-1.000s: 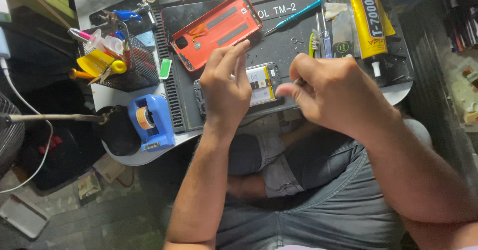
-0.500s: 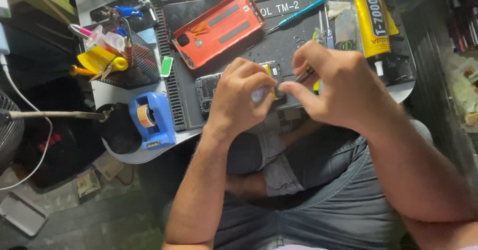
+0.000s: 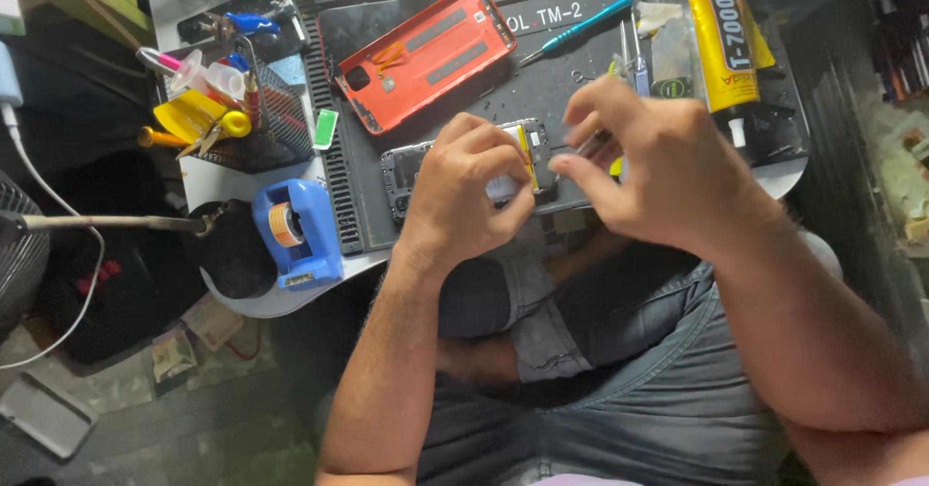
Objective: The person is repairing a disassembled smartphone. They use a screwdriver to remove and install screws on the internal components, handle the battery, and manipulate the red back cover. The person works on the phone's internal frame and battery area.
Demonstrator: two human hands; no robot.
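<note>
Since the earlier frame, little has been shifted: the opened phone [image 3: 411,171] is still pressed onto the black work mat [image 3: 542,70] by the left hand [image 3: 469,191], fingers curled closed over its battery. Just right of the phone, a thin metal tool [image 3: 592,143] is pinched in the right hand [image 3: 658,171]. Above the phone an orange back cover [image 3: 426,55] is laid, and beyond it a teal screwdriver [image 3: 581,29]. Left of the phone a blue tape dispenser [image 3: 295,234] is seen.

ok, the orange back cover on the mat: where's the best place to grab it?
Pinch the orange back cover across its two long edges near the middle, coming from above. It lies flat and slanted on the black mat, inner side up, with bare mat along both long edges. Keep off the thin camera-cutout corner.
</note>
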